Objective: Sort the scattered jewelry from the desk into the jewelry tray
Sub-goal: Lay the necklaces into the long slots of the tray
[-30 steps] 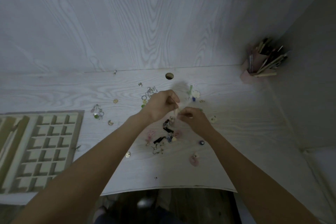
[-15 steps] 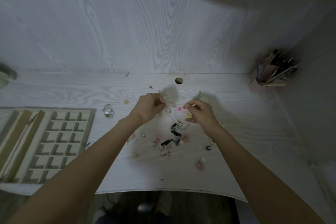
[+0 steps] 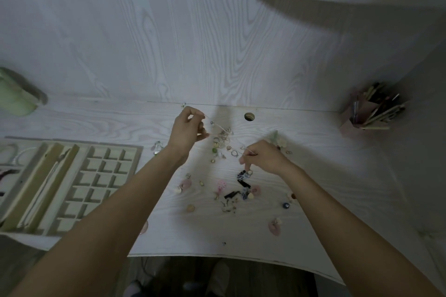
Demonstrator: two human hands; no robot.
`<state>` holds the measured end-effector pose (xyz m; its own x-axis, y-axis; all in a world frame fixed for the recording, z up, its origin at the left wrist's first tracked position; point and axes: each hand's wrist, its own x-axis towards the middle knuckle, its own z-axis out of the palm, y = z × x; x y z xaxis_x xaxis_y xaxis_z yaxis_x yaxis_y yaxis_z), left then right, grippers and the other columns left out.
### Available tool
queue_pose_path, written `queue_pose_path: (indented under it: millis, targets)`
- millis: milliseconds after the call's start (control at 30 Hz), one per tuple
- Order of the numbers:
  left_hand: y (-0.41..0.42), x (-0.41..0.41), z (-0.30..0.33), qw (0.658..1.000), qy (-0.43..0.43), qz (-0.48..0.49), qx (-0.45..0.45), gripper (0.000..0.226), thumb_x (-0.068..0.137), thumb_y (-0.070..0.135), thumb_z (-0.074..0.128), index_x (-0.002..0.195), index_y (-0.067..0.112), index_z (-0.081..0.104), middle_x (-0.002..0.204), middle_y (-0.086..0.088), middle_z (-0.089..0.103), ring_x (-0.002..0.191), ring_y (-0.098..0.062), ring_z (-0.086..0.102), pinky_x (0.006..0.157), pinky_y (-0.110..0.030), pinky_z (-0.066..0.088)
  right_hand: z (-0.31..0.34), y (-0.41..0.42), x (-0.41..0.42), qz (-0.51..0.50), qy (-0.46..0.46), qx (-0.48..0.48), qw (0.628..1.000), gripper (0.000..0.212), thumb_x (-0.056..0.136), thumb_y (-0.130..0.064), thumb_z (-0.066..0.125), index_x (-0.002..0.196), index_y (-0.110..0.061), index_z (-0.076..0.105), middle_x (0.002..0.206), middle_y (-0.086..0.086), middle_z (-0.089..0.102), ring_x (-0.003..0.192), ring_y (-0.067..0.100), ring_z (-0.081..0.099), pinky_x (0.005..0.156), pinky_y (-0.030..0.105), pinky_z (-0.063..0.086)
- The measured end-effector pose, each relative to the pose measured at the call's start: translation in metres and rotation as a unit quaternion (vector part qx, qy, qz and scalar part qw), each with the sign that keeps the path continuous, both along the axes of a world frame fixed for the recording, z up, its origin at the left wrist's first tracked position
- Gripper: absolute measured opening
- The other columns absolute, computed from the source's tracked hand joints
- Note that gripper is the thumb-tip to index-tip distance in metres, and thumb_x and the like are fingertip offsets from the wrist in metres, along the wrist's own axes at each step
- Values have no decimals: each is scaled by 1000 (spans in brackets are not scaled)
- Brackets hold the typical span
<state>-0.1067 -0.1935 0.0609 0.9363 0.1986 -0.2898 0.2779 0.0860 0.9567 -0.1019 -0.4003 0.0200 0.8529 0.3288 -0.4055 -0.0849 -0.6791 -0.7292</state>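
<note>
Both hands, left hand (image 3: 187, 129) and right hand (image 3: 261, 157), pinch one thin chain (image 3: 223, 130) taut between them.

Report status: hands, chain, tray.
Left hand and right hand each pinch an end of a thin chain, stretched above the desk. Jewelry tray at left, grid compartments look empty. Loose rings under the chain.

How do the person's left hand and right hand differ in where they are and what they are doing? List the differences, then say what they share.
1. The left hand is raised farther back, near the wall; the right hand is lower and nearer.
2. The left hand pinches the upper end of the thin chain; the right hand pinches its lower end, above the scattered rings.

Both pinch the same chain, stretched between them.
</note>
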Motion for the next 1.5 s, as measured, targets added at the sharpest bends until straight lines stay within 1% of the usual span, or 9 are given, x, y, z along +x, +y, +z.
queue_pose_path:
  millis: [133,267,400,633,867,1067,1233,1433,1500]
  targets:
    - [15,-6,2,998,-7,44,41,21,96,8,44,77,14,50,58,0,34,44,-8,33,46,-22,39,8,16,-1,-94,52,180,978,2,83,-14,70,84,-12,71,91,2,72,79,-6,63,66,6,45]
    - [37,-12,7,993,10,88,79,17,94,8,38,86,10,53,59,1,38,47,-11,32,45,-22,31,8,41,0,-129,103,224,960,13,84,-17,70,96,-13,71,101,-2,70,98,7,62,88,19,45]
    - [70,-20,10,987,4,143,80,13,94,13,36,85,18,43,67,1,42,49,-11,31,43,-22,26,13,78,-1,-133,164,280,937,9,90,-14,61,86,-8,66,75,-1,64,74,11,64,85,25,51]
    - [160,-60,12,979,1,168,113,18,96,7,43,96,8,61,82,-1,57,55,-13,43,40,-19,43,16,154,-7,-95,158,240,953,18,93,-7,57,79,-7,68,75,6,54,57,11,44,62,22,48]
    - [240,-113,-8,965,39,185,181,14,94,-6,45,99,1,57,82,-8,54,61,-16,61,59,-25,58,15,247,-23,-36,118,234,964,12,92,0,54,89,-1,66,71,8,60,58,13,54,56,16,50]
    - [305,-144,-26,916,99,114,371,18,90,1,53,105,1,63,95,-12,65,66,-20,64,75,-28,52,7,319,-31,-49,58,222,972,12,89,-1,61,78,-2,64,69,10,64,50,5,60,52,15,50]
    - [348,-152,-25,894,113,39,431,21,89,6,55,108,5,65,103,-10,67,88,-19,61,74,-17,40,3,367,-46,-66,39,200,977,16,88,-6,64,72,-10,66,68,5,64,60,12,61,54,16,48]
    - [369,-160,-18,881,133,5,454,19,90,12,55,105,4,63,105,-13,66,101,-28,61,85,-30,44,5,405,-59,-143,121,268,945,24,84,12,61,67,-5,64,41,-3,51,37,6,49,37,15,34]
    - [370,-163,-17,885,138,-8,445,18,90,14,56,104,5,62,102,-14,67,98,-28,62,82,-29,44,3,411,-59,-153,105,243,952,21,85,6,64,67,-6,64,50,0,55,45,8,51,40,16,38]
